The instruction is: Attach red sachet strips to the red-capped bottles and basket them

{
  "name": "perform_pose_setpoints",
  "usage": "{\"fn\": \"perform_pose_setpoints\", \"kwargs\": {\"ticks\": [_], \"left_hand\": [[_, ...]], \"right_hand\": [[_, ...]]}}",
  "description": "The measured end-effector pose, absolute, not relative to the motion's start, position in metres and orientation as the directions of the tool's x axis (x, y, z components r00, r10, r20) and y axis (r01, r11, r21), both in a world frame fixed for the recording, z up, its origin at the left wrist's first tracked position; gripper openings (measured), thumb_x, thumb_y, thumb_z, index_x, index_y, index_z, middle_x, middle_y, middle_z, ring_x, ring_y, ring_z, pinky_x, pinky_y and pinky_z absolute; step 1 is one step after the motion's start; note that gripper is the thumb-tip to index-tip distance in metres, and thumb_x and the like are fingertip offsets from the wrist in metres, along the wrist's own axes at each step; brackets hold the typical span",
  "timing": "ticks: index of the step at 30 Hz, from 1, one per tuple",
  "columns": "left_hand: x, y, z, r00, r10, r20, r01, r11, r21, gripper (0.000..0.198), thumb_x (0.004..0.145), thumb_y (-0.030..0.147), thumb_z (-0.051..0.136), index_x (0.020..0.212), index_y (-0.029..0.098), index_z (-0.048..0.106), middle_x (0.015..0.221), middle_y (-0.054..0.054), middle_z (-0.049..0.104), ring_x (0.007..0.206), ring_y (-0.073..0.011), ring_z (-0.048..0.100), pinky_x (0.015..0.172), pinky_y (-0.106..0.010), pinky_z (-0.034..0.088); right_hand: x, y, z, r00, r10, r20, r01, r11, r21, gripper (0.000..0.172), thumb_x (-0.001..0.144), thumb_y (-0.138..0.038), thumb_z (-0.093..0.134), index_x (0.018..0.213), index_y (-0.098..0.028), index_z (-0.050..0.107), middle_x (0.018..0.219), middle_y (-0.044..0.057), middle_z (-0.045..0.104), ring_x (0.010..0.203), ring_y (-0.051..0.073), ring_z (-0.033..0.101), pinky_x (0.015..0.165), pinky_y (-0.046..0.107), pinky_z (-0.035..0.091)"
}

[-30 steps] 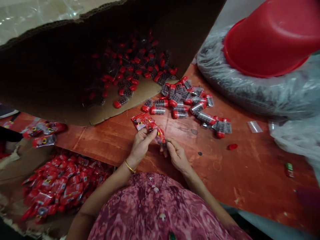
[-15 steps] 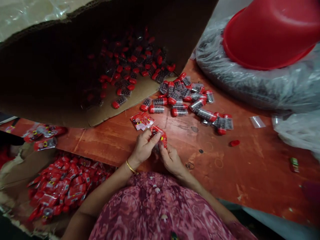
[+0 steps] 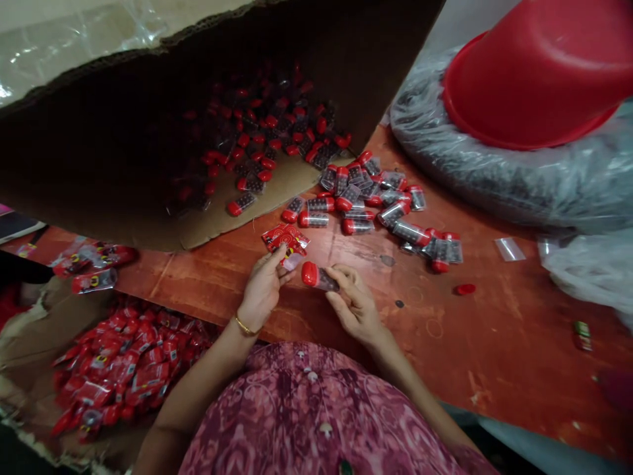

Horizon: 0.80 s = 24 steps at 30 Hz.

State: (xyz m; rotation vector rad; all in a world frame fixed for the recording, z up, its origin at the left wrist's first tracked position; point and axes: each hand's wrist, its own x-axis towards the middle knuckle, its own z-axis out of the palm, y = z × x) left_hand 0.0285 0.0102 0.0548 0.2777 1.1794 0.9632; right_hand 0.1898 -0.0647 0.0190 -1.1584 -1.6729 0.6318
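Note:
My right hand (image 3: 355, 303) is closed on a small clear vial with a red cap (image 3: 318, 276), held just above the red-brown table (image 3: 494, 330). My left hand (image 3: 261, 290) reaches forward, and its thumb and forefinger pinch the top one of a small stack of red packets (image 3: 285, 239) lying on the table. The two hands are a short gap apart. Beyond them lies a pile of the same red-capped vials (image 3: 376, 204), spilling from a big cardboard box (image 3: 123, 158) tipped on its side.
A red plastic basin (image 3: 539, 72) rests on a bulky clear plastic bag (image 3: 494, 178) at the far right. A carton of filled red packets (image 3: 123, 363) sits low on the left. A loose red cap (image 3: 465, 288) and a small clear bag (image 3: 509, 249) lie on the table.
Both hands held one red packet together before. Now they have parted: the right hand holds a vial and the left has moved forward to the packet stack.

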Motion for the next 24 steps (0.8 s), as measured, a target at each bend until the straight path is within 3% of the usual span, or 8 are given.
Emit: {"fn": "perform_pose_setpoints", "kwargs": {"ticks": [11, 16, 24], "left_hand": [[0.0255, 0.0065, 0.0582, 0.111, 0.775, -0.622, -0.393, 0.610, 0.688, 0.036, 0.050, 0.042, 0.081, 0.066, 0.015, 0.062, 0.062, -0.001, 0.068, 0.054, -0.0109, 0.061, 0.053, -0.020, 0.048], [0.0238, 0.0079, 0.0568, 0.099, 0.775, -0.624, -0.409, 0.604, 0.684, 0.039, 0.046, 0.042, 0.083, 0.067, 0.016, 0.063, 0.059, 0.001, 0.067, 0.050, -0.0109, 0.060, 0.052, -0.021, 0.049], [0.0241, 0.0026, 0.0588, 0.136, 0.767, -0.627, -0.368, 0.627, 0.687, 0.036, 0.051, 0.040, 0.082, 0.064, 0.014, 0.061, 0.059, -0.001, 0.066, 0.052, -0.0110, 0.061, 0.056, -0.022, 0.050]], "right_hand": [[0.1919, -0.0612, 0.0163, -0.166, 0.828, 0.535, 0.515, 0.536, -0.669, 0.055, 0.084, -0.010, 0.053, 0.135, -0.029, 0.042, 0.104, 0.010, 0.050, 0.097, 0.021, 0.052, 0.078, 0.037, 0.048], [0.1942, -0.0632, 0.0155, -0.148, 0.838, 0.525, 0.520, 0.517, -0.680, 0.052, 0.085, -0.013, 0.053, 0.133, -0.030, 0.045, 0.104, 0.009, 0.052, 0.097, 0.020, 0.053, 0.078, 0.036, 0.048], [0.1935, -0.0642, 0.0145, -0.143, 0.866, 0.479, 0.554, 0.471, -0.687, 0.042, 0.085, -0.017, 0.051, 0.126, -0.026, 0.051, 0.101, 0.009, 0.053, 0.094, 0.021, 0.054, 0.078, 0.039, 0.048]]}}
